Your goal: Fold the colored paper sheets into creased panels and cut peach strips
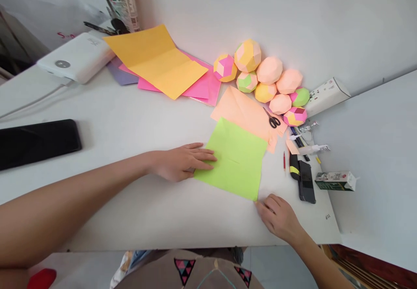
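Green sheet [237, 171] flat on the white table [130, 219]

Well left of the green sheet lies a black phone [39, 143]. Farther back on that side sits a power bank [78, 56], with a white cable [35, 100] running from it. Beyond the sheet and to its left, an orange sheet [156, 61], creased across, rests over some pink sheets [195, 90]. The left hand [180, 162] lies palm down, fingers a little spread, with its fingertips on the green sheet's left edge. The sheet shows a short crease near its middle. Just beyond its far edge is a peach sheet [239, 106], and past that a cluster of paper balls [269, 70]. Scissors [274, 123] rest on the peach sheet. The right hand [279, 217] is curled, fingertips at the green sheet's near right corner; whether they pinch or only press it, I cannot tell. Right of the sheet come a red pencil [284, 161], a dark phone [306, 181] and a carton [335, 181].
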`<state>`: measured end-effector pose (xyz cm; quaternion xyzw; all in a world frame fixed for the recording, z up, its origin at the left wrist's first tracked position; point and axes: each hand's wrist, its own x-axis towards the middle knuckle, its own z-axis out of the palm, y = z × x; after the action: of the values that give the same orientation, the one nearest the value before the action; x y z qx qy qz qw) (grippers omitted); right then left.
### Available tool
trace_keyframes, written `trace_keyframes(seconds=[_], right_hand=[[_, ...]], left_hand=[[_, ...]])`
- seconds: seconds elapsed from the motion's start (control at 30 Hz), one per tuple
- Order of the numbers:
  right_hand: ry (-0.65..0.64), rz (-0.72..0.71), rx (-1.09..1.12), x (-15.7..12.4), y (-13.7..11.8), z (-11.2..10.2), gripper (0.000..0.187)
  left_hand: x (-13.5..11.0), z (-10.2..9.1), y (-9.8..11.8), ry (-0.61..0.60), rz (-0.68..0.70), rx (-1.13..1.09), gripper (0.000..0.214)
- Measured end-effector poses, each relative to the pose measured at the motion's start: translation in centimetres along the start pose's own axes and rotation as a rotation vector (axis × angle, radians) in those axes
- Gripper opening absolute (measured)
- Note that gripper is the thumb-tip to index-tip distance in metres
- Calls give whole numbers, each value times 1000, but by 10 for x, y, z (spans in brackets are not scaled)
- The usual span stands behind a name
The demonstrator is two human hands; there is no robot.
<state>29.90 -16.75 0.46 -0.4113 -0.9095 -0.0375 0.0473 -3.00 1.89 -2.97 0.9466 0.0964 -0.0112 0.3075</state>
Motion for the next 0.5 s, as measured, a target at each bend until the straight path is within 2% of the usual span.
trace_keyframes(seconds=[0.1, 0.23, 0.3, 0.37, 0.5], right_hand=[[113, -50, 66, 38, -13, 7, 25], [77, -154, 68, 103, -35, 27, 27], [69, -175, 25, 125, -42, 36, 26], [50, -171, -4, 136, -43, 42, 24], [19, -175, 5, 139, -41, 45, 24]], left_hand=[[1, -1, 0, -22, -16, 1, 67], [2, -1, 1, -24, -39, -9, 66], [2, -2, 2, -18, -38, -17, 64], [2, -3, 4, -29, -41, -28, 65], [2, -4, 6, -23, -50, -20, 58]])
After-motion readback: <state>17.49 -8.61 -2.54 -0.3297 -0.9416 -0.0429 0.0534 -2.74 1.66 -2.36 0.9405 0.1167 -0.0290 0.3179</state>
